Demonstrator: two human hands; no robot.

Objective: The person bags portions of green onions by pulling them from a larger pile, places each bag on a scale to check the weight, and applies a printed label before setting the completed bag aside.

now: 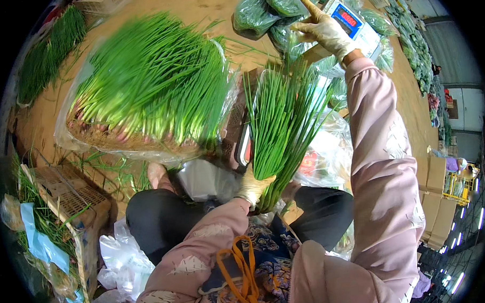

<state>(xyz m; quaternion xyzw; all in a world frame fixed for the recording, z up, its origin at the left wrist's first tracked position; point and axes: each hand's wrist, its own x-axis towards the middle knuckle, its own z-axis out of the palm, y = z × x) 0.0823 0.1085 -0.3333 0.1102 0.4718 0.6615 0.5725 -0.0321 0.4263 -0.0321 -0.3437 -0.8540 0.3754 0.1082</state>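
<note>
My left hand (256, 186), in a pale glove, is wrapped round the lower stems of a bunch of spring onions (284, 128) in front of my lap. The green leaves fan out upward and away from me. My right hand (326, 32), gloved too, is stretched far forward with its fingers apart and nothing in them. It is beside a digital scale (350, 20) with a lit red display on a blue panel; I cannot tell whether they touch. At the left, a large heap of spring onions (149, 85) lies on clear plastic sheeting, roots toward me.
Bagged green bundles (256, 15) lie at the far side. Clear plastic bags (330, 154) are right of the bunch. A plastic crate (68, 195) with loose greens stands at the left, near white bags (123, 260). More spring onions (52, 51) lie far left; cardboard boxes (436, 203) stand at right.
</note>
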